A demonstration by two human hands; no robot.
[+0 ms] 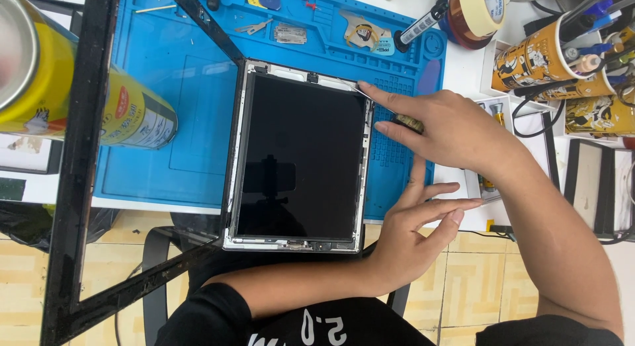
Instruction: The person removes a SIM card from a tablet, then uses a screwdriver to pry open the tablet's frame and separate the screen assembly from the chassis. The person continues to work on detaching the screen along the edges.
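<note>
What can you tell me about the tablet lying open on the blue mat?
The tablet is a flat rectangular device with a dark, unlit screen in a silvery metal frame, its front glass off. It lies face up on the blue mat, its near end overhanging the table edge. Small connectors show along the near end. The right hand works a thin metal tool at its far right corner; the left hand rests by its right edge.

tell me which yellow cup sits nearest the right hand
The lowest cup, at the right edge just past the right hand; the other two lie higher up.
</note>
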